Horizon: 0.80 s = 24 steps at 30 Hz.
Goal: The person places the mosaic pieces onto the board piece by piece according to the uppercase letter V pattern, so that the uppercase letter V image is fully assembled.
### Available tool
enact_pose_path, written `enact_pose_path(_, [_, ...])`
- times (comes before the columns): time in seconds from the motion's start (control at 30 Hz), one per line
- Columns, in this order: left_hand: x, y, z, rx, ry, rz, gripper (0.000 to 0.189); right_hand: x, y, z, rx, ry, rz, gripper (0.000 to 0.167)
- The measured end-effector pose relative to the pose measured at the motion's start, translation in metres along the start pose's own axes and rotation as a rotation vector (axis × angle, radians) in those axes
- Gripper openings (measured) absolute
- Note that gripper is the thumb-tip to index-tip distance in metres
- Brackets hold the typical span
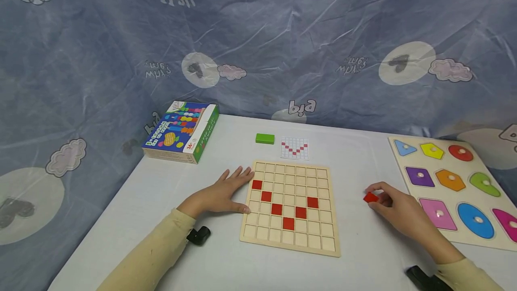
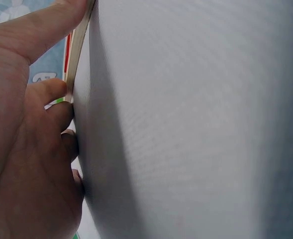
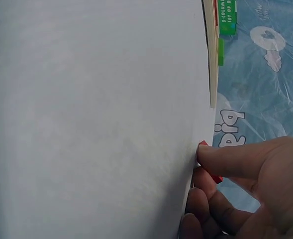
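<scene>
A wooden grid board [image 1: 319,241] lies on the white table, with several red square tiles [image 1: 276,209] set in its cells in a V-like pattern. My left hand [image 1: 224,194] rests at the board's left edge, fingers spread and touching its frame. To the right of the board, my right hand [image 1: 397,208] pinches a red tile [image 1: 370,197] between thumb and fingers, close to the table; the same tile [image 3: 217,178] shows partly behind the thumb in the right wrist view. A small pattern card [image 1: 295,148] with a red zigzag of squares lies behind the board.
Left of the card sits a green block [image 1: 265,138]. A colourful box [image 1: 179,131] stands at the back left. On the right lies a shape puzzle board [image 1: 430,196] with knobbed pieces. A patterned blue curtain [image 1: 258,35] hangs behind the table.
</scene>
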State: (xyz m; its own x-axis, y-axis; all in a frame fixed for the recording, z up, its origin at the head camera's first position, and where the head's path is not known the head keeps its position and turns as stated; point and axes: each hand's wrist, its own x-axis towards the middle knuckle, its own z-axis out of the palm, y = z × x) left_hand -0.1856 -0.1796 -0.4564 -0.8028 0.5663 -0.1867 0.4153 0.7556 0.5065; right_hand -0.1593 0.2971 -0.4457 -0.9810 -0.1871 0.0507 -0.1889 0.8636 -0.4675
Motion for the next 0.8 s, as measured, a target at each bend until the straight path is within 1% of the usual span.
enact_pose_path(0.3, [-0.0005,0.0016,-0.0015,0.011,0.0,0.003,0.106,-0.0004,-0.0027,0.0021,0.0,0.032,-0.01,0.031])
enact_pose_path(0.8, [-0.001,0.0029,-0.0019,-0.004,0.003,0.003,0.106,-0.0008,-0.0068,0.0037,0.062,0.054,-0.024,0.022])
